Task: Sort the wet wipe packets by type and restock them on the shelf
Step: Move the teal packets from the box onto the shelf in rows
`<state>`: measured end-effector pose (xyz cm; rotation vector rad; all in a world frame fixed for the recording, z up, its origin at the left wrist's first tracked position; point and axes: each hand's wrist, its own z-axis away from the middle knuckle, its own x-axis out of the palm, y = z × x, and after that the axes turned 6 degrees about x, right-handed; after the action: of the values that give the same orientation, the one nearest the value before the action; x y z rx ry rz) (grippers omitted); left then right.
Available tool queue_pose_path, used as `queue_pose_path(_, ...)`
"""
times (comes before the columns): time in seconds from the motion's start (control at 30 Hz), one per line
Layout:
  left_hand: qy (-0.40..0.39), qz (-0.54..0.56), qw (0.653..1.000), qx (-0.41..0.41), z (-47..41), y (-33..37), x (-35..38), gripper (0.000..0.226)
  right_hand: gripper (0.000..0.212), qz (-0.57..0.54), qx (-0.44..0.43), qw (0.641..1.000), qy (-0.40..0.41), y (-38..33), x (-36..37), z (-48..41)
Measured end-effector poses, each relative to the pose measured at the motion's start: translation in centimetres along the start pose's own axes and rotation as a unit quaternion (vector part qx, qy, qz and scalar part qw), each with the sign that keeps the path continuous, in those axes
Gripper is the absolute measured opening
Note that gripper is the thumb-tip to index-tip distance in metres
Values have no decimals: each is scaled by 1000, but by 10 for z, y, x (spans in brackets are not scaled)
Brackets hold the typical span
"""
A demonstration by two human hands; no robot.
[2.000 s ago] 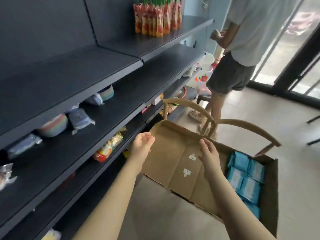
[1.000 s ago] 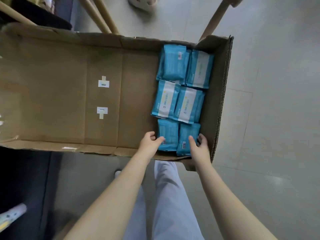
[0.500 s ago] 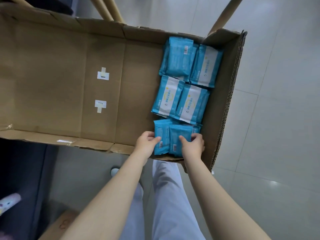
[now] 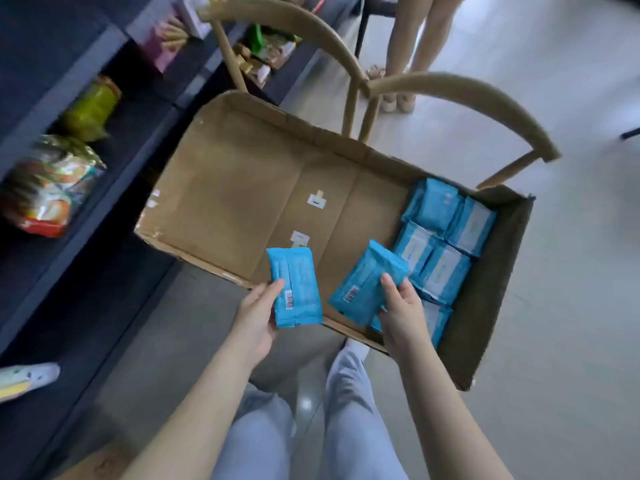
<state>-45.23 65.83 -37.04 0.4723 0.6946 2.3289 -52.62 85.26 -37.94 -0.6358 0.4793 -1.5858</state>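
Left hand [image 4: 254,320]: pinches a blue plastic wet wipe packet [image 4: 296,287]; bare forearm points to 1 o'clock.
Right hand [image 4: 401,313]: grips a second blue plastic packet [image 4: 367,282]; forearm points to 11 o'clock.

Nothing is showing clearly enough to read: a white barcode sticker [image 4: 289,300] is facing up on the left packet [image 4: 298,275] in the left hand [image 4: 254,318], a second barcode sticker [image 4: 350,293] on the right packet [image 4: 369,275] in the right hand [image 4: 403,315], digits too small, while print on the white-panelled packets [image 4: 446,271] at the cardboard box's [image 4: 242,188] right end is blurring.

Shop: stocked shelves [image 4: 114,140], snack packets [image 4: 48,192]
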Motion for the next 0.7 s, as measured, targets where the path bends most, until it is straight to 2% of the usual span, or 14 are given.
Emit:
queue_pose_path(0.13,19,85,993,76,57,68,-89,18,18,57,-68,989,-121,-17,104,61)
queue_pose_path(0.27,24,143,978,153,119,129,-173,23,54,112,-103,969,-196,-27,209,140)
queue_pose_path(0.4,5,221,944,244,180,177,-235,26,81,124,-121,945,-276,-30,294,207)
queue_pose_path(0.57,-31,276,905,322,226,224,-297,53,69,129,-102,903,-396,-35,382,260)
queue_pose_path(0.7,-26,322,872,368,244,260,-336,59,61,110,-59,868,-481,-43,445,286)
